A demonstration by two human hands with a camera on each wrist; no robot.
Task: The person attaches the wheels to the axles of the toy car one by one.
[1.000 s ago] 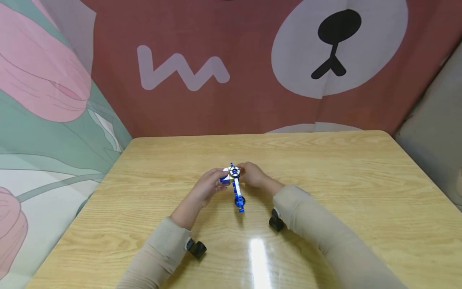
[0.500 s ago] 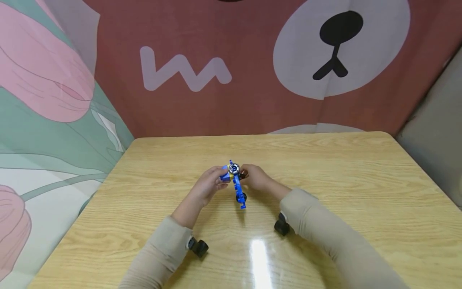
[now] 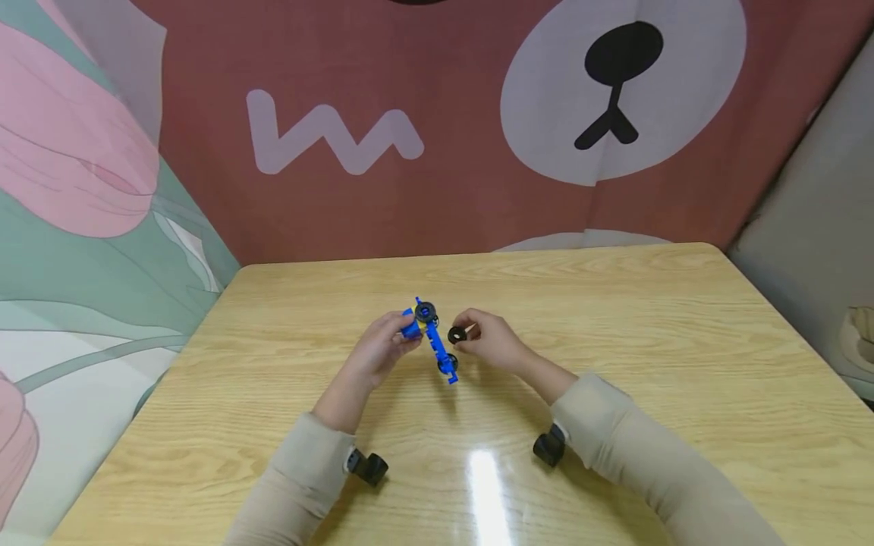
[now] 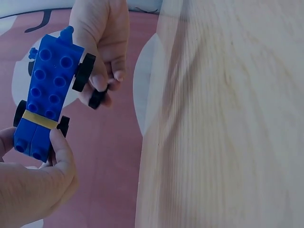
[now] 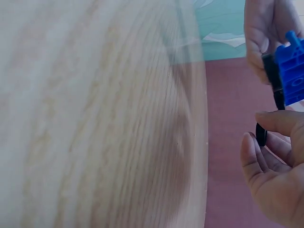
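My left hand grips one end of a blue toy block car with rows of studs, a yellow band and black wheels. The car is held above the table, its narrow length angled toward me in the head view. To its right, my right hand pinches a small black tyre between thumb and fingers. A small gap shows between tyre and car in the head view. From the right wrist, the tyre appears edge-on, just below the car's blue underside.
A light wooden table lies beneath both hands, with a glare strip near its front. Behind it hangs a reddish cloth with a bear print. Black wrist cameras sit on both cuffs.
My right hand has moved right, away from the car, and the black tyre now shows in its fingers. The car has shifted slightly left, still in my left hand.
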